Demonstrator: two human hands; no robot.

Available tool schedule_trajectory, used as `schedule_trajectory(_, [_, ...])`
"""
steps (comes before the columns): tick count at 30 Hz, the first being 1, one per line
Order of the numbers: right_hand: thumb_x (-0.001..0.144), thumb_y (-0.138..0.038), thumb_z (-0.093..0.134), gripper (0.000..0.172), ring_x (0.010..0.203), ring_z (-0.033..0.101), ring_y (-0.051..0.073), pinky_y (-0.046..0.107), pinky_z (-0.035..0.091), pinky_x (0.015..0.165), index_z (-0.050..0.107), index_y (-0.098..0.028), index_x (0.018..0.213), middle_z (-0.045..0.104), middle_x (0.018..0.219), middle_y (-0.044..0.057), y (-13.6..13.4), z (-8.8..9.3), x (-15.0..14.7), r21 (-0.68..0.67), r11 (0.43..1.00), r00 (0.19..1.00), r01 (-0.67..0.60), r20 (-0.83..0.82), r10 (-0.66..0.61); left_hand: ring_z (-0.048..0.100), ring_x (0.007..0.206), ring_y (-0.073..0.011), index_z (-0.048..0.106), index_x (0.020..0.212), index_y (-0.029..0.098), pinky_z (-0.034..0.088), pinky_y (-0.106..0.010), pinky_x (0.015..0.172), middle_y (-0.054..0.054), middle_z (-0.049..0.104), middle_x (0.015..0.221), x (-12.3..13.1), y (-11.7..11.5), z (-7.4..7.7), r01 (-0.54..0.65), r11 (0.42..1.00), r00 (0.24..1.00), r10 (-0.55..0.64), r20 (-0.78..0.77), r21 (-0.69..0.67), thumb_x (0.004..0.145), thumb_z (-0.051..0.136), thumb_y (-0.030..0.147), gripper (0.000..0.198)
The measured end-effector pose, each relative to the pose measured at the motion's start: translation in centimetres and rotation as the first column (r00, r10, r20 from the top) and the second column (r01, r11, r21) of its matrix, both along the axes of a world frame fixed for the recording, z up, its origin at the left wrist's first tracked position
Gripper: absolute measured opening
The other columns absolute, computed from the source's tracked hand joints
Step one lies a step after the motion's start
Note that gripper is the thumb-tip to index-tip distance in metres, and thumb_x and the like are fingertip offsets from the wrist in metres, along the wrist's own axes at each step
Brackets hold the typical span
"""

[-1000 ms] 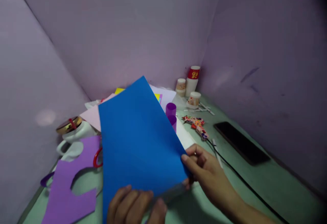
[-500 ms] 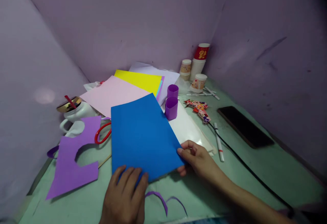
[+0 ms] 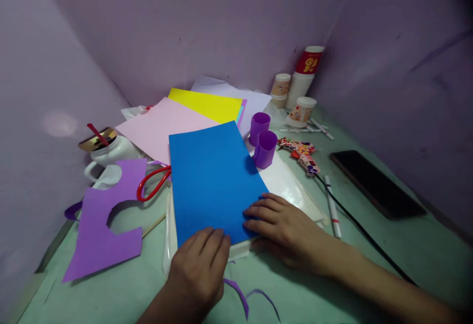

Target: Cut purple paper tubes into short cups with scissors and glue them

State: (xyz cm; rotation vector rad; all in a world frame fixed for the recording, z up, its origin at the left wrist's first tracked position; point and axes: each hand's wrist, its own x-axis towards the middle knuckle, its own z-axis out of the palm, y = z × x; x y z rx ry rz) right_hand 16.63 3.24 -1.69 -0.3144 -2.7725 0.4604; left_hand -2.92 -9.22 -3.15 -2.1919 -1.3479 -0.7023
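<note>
A blue sheet of paper [image 3: 214, 176] lies flat on the pale green table [image 3: 369, 265], on top of a clear plastic sleeve [image 3: 288, 186]. My left hand [image 3: 201, 270] rests palm down on the sheet's near edge, fingers stretched out. My right hand [image 3: 281, 223] lies flat on the sheet's near right corner, fingers spread and pointing left. Neither hand holds anything. Two purple paper tubes [image 3: 263, 141] stand just past the sheet's far right corner.
Pink [image 3: 162, 129], yellow [image 3: 207, 104] and white sheets fan out behind. A cut purple sheet [image 3: 107, 220], red scissors [image 3: 151, 186] and a white jar [image 3: 105, 154] sit left. Paper cups [image 3: 301, 85], a patterned glue gun [image 3: 301, 154] with black cable, a marker [image 3: 332, 205] and a phone [image 3: 377, 183] sit right.
The blue sheet, held up tilted by both hands, has come down flat on the table. Both hands have let go of its edge and now lie open on it.
</note>
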Motion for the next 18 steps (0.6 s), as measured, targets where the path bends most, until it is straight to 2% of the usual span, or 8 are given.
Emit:
schedule_trajectory(4, [0.093, -0.029, 0.053, 0.022, 0.101, 0.061, 0.023, 0.04, 0.051, 0.088, 0.066, -0.017, 0.105, 0.071, 0.113, 0.009, 0.3, -1.1, 0.0, -0.034, 0.999, 0.998, -0.008, -0.061, 0.006, 0.069, 0.073, -0.0228, 0.068, 0.087, 0.012, 0.049, -0.033, 0.074, -0.009, 0.076, 0.081, -0.2, -0.3, -0.1, -0.051, 0.999, 0.999, 0.051, -0.009, -0.007, 0.068, 0.042, -0.001, 0.035])
schedule_trajectory(7, [0.095, -0.029, 0.05, 0.023, 0.098, 0.064, 0.023, 0.039, 0.053, 0.085, 0.067, -0.014, 0.102, 0.073, 0.108, 0.01, 0.4, -1.5, -0.1, 0.009, 1.0, 0.994, -0.008, -0.108, 0.009, 0.068, 0.075, -0.0235, 0.068, 0.087, 0.011, 0.048, -0.034, 0.075, -0.01, 0.076, 0.083, -0.3, -0.5, -0.3, -0.119, 0.993, 0.993, 0.119, -0.004, -0.023, 0.08, 0.048, 0.006, 0.022])
schedule_trajectory(11, [0.098, -0.028, 0.044, 0.028, 0.089, 0.067, 0.022, 0.037, 0.056, 0.08, 0.067, -0.013, 0.096, 0.076, 0.099, 0.009, 0.7, -1.8, -0.6, 0.069, 0.998, 0.983, 0.0, -0.185, 0.013, 0.065, 0.078, -0.0217, 0.067, 0.09, 0.012, 0.048, -0.033, 0.076, -0.008, 0.074, 0.085, -0.7, -0.7, -0.8, -0.184, 0.979, 0.978, 0.191, 0.089, -0.084, 0.083, 0.059, 0.01, 0.011])
schedule_trajectory(15, [0.098, -0.03, 0.043, 0.029, 0.079, 0.066, 0.019, 0.031, 0.055, 0.07, 0.067, -0.014, 0.094, 0.075, 0.089, 0.009, 1.4, -1.7, -0.5, -0.038, 0.999, 0.977, 0.022, -0.209, -0.029, 0.063, 0.069, -0.0173, 0.064, 0.084, 0.013, 0.047, -0.029, 0.067, -0.005, 0.07, 0.075, -1.6, -0.6, -0.3, -0.177, 0.982, 0.963, 0.187, 0.196, -0.069, 0.083, 0.06, 0.011, 0.005])
schedule_trajectory(18, [0.098, -0.026, 0.043, 0.026, 0.075, 0.064, 0.019, 0.03, 0.052, 0.068, 0.066, -0.015, 0.092, 0.073, 0.082, 0.008, 1.7, -1.5, 0.0, -0.134, 0.99, 0.977, 0.053, -0.199, -0.079, 0.062, 0.06, -0.0136, 0.063, 0.079, 0.016, 0.046, -0.025, 0.058, -0.002, 0.068, 0.068, -2.4, -0.3, 0.6, -0.128, 0.975, 0.933, 0.181, 0.31, -0.183, 0.085, 0.061, 0.019, 0.006])
